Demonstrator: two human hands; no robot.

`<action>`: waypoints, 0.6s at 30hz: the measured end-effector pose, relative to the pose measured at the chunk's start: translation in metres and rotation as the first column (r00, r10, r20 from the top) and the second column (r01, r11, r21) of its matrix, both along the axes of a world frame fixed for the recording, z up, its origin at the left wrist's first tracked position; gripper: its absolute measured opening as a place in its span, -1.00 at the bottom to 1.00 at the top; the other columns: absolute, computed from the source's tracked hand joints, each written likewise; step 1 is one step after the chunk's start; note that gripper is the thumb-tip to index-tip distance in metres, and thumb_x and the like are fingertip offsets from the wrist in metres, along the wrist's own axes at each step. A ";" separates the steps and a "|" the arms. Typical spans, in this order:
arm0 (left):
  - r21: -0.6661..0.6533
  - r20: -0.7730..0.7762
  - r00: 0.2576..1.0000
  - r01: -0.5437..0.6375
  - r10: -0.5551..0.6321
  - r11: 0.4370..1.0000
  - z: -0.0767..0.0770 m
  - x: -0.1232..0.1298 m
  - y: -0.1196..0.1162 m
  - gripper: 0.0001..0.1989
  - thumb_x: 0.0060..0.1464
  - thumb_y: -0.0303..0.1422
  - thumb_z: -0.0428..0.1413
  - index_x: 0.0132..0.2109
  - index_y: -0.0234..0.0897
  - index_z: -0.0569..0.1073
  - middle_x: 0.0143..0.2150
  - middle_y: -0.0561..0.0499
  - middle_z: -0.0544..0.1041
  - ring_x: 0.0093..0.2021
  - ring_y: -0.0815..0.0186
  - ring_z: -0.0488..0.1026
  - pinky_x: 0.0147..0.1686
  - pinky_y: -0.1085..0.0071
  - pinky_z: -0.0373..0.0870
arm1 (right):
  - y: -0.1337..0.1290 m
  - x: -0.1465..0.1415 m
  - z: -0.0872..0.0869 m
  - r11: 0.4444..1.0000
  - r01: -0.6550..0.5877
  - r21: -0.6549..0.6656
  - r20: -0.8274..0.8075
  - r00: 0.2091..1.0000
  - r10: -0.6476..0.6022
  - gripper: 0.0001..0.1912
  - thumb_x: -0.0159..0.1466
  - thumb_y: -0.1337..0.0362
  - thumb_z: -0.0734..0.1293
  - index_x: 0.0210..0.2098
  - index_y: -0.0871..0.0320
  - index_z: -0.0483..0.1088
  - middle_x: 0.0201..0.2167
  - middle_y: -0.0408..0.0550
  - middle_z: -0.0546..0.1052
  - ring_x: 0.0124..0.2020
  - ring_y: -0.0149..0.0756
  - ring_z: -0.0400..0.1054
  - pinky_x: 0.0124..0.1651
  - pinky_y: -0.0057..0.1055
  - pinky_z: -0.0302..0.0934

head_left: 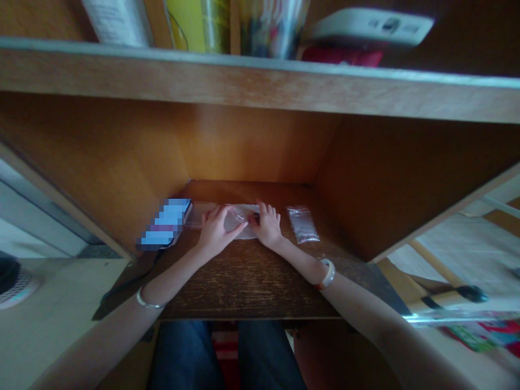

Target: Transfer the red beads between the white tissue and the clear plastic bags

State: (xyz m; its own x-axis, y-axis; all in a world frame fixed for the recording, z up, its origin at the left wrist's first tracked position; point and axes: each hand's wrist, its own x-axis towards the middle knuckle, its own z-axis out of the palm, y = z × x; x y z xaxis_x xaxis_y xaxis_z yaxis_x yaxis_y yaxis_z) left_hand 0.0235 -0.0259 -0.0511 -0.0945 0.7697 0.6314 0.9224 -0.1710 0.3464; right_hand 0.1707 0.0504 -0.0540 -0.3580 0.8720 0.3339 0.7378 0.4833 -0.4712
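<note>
My left hand (215,228) is at a clear plastic bag (236,221) on the dark wooden desk top. Its thumb and forefinger curve round the bag's left part, with their tips on the film. At the right end of the same bag is my right hand (268,226), its fingers bent around a small dark thing that I cannot make out. Another sheet of clear plastic (197,215) lies flat to the left, partly behind my left hand. Apart from both hands, a small clear zip bag (303,225) lies to the right.
A phone (166,223) with a blurred-out screen lies at the left, a dark cable (134,279) running from it. Wooden side walls and a low shelf edge (260,81) enclose the desk. Above stand a white device (374,27) and several containers. The desk's front edge (252,318) is near my legs.
</note>
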 end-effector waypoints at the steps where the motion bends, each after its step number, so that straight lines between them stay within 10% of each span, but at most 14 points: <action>1: 0.002 0.002 1.000 -0.002 0.002 1.000 0.000 0.000 0.000 -0.58 0.04 -0.15 0.18 -0.01 -0.20 0.31 -0.04 -0.07 0.50 -0.02 0.11 0.42 -0.01 0.15 0.21 | -0.001 -0.001 0.000 1.000 -0.006 -0.007 0.033 0.999 0.007 -0.44 0.28 0.26 0.16 0.26 0.18 0.07 0.12 0.21 0.31 0.15 0.07 0.13 0.09 0.05 0.06; 18: 0.003 0.043 0.999 -0.020 0.019 1.000 0.003 0.001 -0.001 -0.61 0.04 -0.13 0.17 -0.03 -0.20 0.33 -0.06 -0.05 0.52 -0.04 0.13 0.44 -0.02 0.16 0.20 | -0.004 0.000 0.004 0.998 -0.057 0.009 0.155 0.986 0.055 -0.63 0.31 0.24 0.19 0.08 0.11 0.33 0.23 0.19 0.19 0.23 0.04 0.03 0.15 0.05 -0.01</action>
State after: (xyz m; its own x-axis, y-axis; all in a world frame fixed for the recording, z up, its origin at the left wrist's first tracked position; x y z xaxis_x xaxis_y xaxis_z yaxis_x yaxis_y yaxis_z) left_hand 0.0242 -0.0268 -0.0482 -0.1363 0.7656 0.6288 0.9099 -0.1543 0.3851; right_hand 0.1710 0.0460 -0.0503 -0.4544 0.8447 0.2827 0.7727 0.5317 -0.3468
